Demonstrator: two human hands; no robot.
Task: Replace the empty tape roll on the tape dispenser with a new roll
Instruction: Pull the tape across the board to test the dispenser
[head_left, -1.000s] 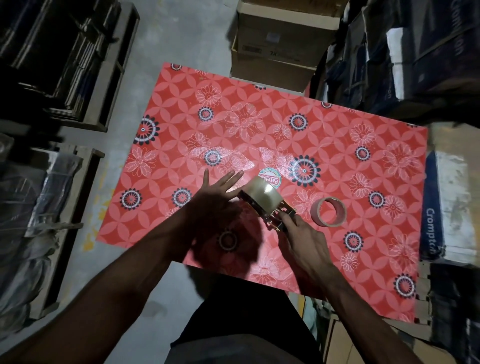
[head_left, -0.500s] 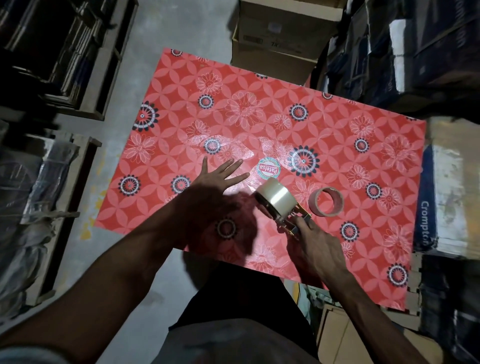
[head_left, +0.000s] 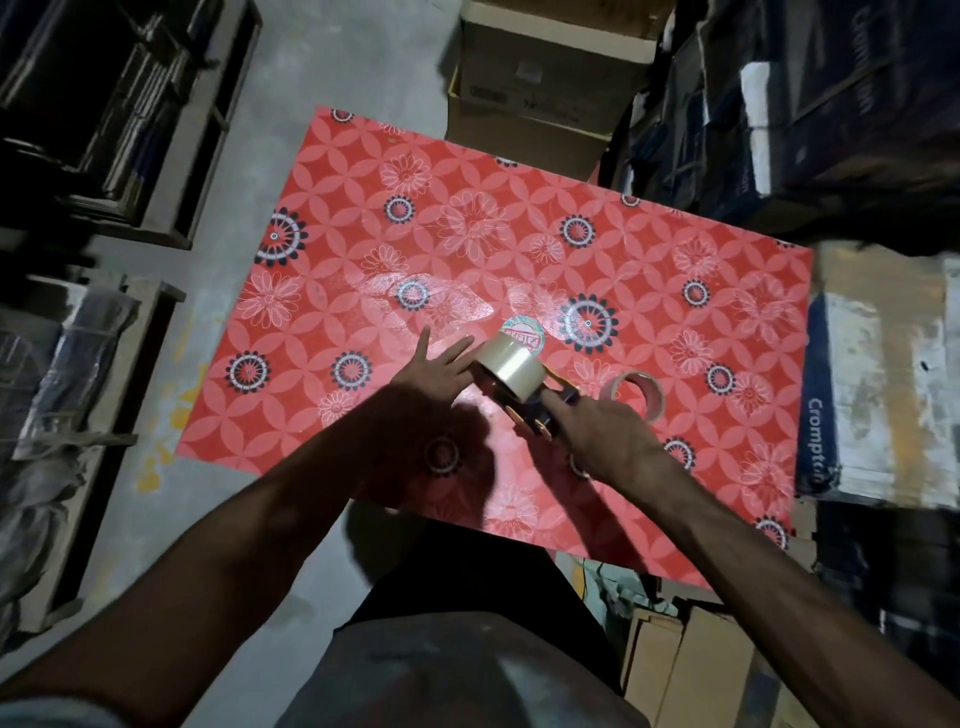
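Observation:
A full roll of clear tape (head_left: 511, 362) sits on the tape dispenser (head_left: 535, 410), held above the red flowered table (head_left: 467, 223). My right hand (head_left: 597, 436) grips the dispenser's handle from the near right. With fingers spread flat, my left hand (head_left: 431, 382) touches the roll's left side. The empty cardboard core (head_left: 638, 396) lies on the table just right of the dispenser. A round printed label (head_left: 524, 332) lies on the table behind the roll.
Cardboard boxes (head_left: 545, 78) stand past the table's far edge. Stacked blue and white cartons (head_left: 872, 374) line the right side. Dark shelves (head_left: 104, 114) run along the left, with bare concrete floor (head_left: 337, 62) between. More boxes (head_left: 691, 670) sit near right.
The dispenser with the roll swung right and came back left. My left hand, which drew away from the roll, is against its side again.

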